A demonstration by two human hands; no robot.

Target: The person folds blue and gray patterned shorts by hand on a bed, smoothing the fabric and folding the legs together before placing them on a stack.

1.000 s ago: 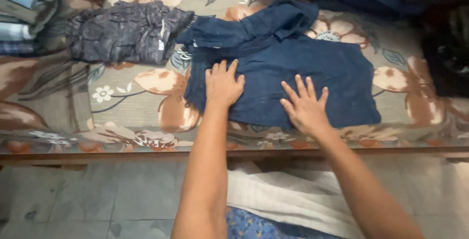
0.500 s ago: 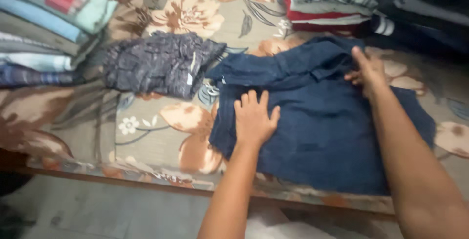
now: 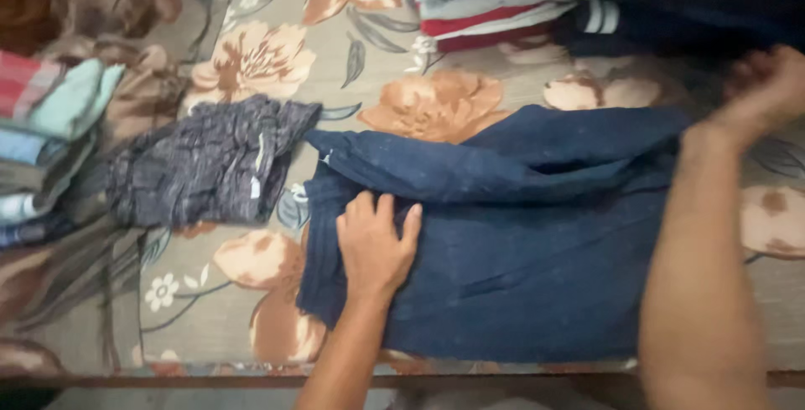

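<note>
Pressing flat on the navy garment (image 3: pixel 537 242) spread over the floral bed (image 3: pixel 251 58), the left hand (image 3: pixel 375 246) is lying open while the blurred right hand (image 3: pixel 767 91) is seemingly pinching its far corner. A hard tug could be undoing the fold; the grey crumpled cloth (image 3: pixel 205 167) is crowding the left, the bed edge sitting close.

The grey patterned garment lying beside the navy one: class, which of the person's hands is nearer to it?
Left. The left hand presses the navy garment near its left edge, just right of the grey patterned garment. The right hand is far across at the frame's right edge.
</note>
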